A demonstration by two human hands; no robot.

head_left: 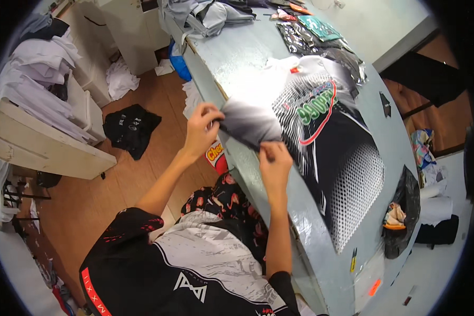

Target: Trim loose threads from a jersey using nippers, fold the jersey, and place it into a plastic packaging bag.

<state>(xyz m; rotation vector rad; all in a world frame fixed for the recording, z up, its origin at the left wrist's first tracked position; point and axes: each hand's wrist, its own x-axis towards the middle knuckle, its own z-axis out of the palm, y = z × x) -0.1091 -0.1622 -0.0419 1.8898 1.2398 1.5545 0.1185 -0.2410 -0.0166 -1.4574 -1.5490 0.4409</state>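
- A black-and-white jersey (332, 152) lies on the grey surface (231, 58), its sleeve (250, 118) reaching the near edge.
- The left hand (203, 129) pinches one end of the sleeve's dark edge, fingers closed on the fabric.
- The right hand (275, 162) holds the other end, its fingers likewise narrow around the cloth.
- Yellow-handled snips (353, 261) and a black plastic bag (407, 203) lie to the jersey's right.

Two hands (203, 129) (275, 162), one dot-patterned jersey (326, 145), one blue-grey table (308, 213), one yellow-handled tool (353, 261), seemingly one teal packet (319, 28)
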